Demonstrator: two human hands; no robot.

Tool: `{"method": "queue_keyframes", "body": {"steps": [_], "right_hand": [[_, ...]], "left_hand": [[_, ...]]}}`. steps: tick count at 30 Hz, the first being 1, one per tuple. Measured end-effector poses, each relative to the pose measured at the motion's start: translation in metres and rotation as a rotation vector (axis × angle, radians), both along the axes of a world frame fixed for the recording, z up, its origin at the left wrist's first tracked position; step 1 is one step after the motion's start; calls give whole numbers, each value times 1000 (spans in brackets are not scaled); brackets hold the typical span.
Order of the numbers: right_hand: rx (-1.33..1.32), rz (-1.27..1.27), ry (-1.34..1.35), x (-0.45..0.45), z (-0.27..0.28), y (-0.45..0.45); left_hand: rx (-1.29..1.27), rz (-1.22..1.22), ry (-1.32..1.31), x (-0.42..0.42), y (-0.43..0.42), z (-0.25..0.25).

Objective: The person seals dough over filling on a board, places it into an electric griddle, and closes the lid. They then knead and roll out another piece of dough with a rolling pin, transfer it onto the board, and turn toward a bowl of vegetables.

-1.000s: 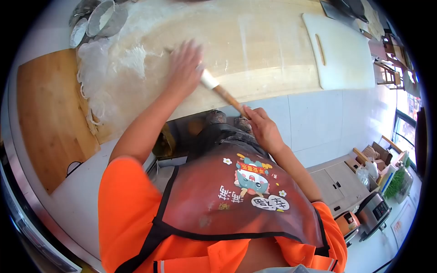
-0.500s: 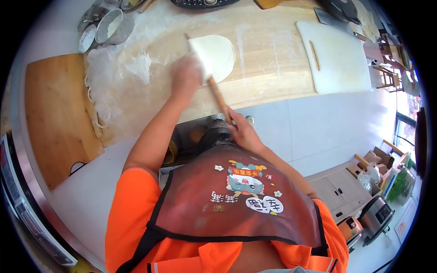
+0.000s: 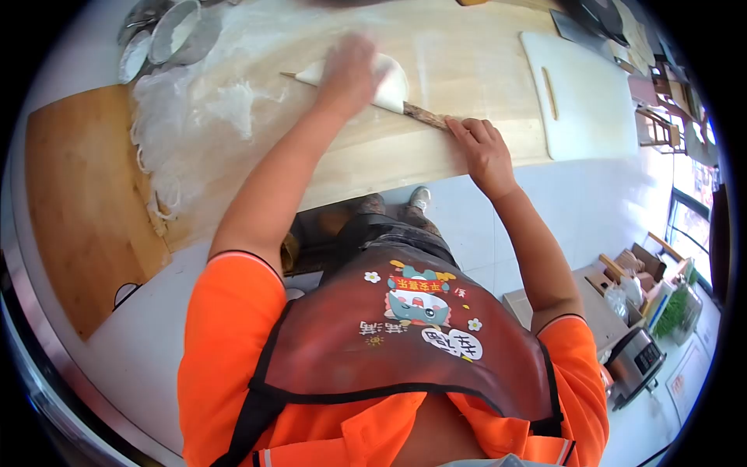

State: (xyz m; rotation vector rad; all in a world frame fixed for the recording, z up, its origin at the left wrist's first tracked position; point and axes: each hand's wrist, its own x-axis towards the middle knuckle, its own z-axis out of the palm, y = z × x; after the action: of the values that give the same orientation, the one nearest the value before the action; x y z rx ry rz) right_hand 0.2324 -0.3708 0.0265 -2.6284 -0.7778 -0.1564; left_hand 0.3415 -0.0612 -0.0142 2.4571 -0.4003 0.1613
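Note:
A wooden rolling pin lies at a slant across the floured board, with white dough around its middle and part of the dough spread behind it. My right hand is closed on the pin's right end at the board's front edge. Over the dough and the pin's middle is my left hand, smeared by motion, so its fingers are unclear. The pin's thin left tip shows past the dough.
Loose flour and a crumpled plastic sheet lie to the left. Metal bowls stand at the back left. A white cutting board lies at the right, with a dark pan behind it. A brown wooden board is far left.
My right hand has moved up and right with the pin's end, so the pin lies flatter. My left hand has moved up and right over the dough, which now wraps around the pin.

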Motion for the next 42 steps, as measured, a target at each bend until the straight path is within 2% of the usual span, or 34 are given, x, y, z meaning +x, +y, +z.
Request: {"method": "queue_keyframes", "body": {"steps": [2,6,7,9,11,14,17,18,19,20,21,22,25,26,29,31,33,36,37,38,39,40,42], "right_hand": [[2,4,50,-10,1,-1],[59,100,234,-60,9,2],[55,128,283,-66,12,3],[41,127,215,-56,9,4],[11,117,144,-23,-3,2],[-17,73,-15,34,-10,2],[-37,30,153,20,-5,19],[-67,10,264,-6,-4,29],[30,35,249,-34,-15,36],[68,-11,385,-63,-16,45],[151,-46,561,-84,1,49],[218,-75,603,-107,-4,50],[249,-198,710,-144,-10,37],[242,-285,708,-140,0,30],[274,-440,497,-135,-10,-6],[260,-542,452,-129,-2,-7],[251,-587,507,-130,-6,-5],[354,-410,573,-135,-10,32],[395,-339,573,-133,-4,48],[521,-257,518,-131,-15,66],[642,-178,459,-125,-26,82],[626,-171,490,-116,-23,94],[593,-138,569,-99,-14,115]], "left_hand": [[348,-237,-197,-44,-5,11],[439,-318,124,-144,44,44],[446,-299,124,-151,49,43],[448,-277,140,-161,53,34],[466,-100,60,-115,35,12],[475,168,-114,7,14,-22],[457,190,-273,49,18,-14],[524,73,-287,31,29,-10],[554,-22,-179,-4,38,2],[582,-121,-65,-46,41,16],[486,-171,17,-94,39,25],[387,-222,106,-123,35,28],[366,-204,13,-106,-21,20],[302,-278,-13,-75,-56,20],[-27,-420,-199,-8,-189,17],[128,-472,-447,9,-241,14],[246,-401,-296,1,-215,14],[559,-240,-57,-21,-124,24],[487,-158,-19,-33,-88,20],[536,-87,-191,-43,-52,11],[254,-27,-21,-44,-14,-3],[-31,38,151,-43,7,-11],[-643,525,588,-58,16,1]]}}
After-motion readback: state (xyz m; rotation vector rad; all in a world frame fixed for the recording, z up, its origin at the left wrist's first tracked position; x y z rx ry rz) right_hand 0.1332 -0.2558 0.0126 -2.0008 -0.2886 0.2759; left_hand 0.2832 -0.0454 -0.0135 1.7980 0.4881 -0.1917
